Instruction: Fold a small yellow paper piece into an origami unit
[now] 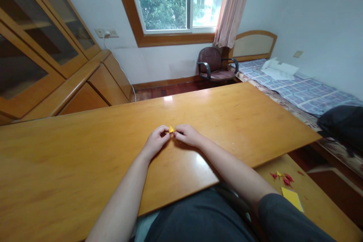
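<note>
A small folded yellow paper piece (171,129) sits between my two hands on the wooden table (85,147). My left hand (157,140) pinches its left side with curled fingers. My right hand (187,134) pinches its right side, fingers closed too. Both hands rest on the tabletop near its middle, wrists towards me.
A lower side table at the right carries a yellow paper sheet (292,197) and several small red and yellow folded pieces (283,178). Beyond stand a bed (300,90), a dark red chair (215,66), a wooden cabinet (51,56) at the left and a window.
</note>
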Tool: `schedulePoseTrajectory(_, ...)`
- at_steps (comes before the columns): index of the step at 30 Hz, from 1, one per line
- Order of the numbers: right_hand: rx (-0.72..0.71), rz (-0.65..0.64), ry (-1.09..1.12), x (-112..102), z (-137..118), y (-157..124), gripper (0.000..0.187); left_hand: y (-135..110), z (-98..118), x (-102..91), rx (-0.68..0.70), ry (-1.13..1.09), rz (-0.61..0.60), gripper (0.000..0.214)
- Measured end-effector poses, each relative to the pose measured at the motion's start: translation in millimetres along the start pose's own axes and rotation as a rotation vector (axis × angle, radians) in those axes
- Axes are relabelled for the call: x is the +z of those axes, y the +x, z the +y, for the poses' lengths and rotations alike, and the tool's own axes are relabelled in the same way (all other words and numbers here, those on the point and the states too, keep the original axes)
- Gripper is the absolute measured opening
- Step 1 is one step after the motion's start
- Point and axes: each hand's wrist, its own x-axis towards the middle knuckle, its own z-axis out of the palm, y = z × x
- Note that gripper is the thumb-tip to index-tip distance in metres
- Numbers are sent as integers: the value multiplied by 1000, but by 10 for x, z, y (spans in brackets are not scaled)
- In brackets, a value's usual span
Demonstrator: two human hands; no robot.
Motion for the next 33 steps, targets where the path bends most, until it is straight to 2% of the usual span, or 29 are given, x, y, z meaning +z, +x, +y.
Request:
schedulePoseTrajectory(5,4,-6,83,-15,4,-5,22,6,19,-6,-15,-78,-8,13)
schedulePoseTrajectory(12,44,1,164,-24,-19,-22,19,4,28,-2,2,-73,-12,13)
schedulePoseTrajectory(18,131,84,329,-37,-37,-30,20,0,-1,-24,12,-38,4,13)
schedulePoseTrajectory(23,146,145,321,-32,18,9,24,-5,-15,-20,41,31,45,12)
schedulePoseTrajectory(33,154,135,316,1,103,33,19,-33,30,-10,120,203,79,8)
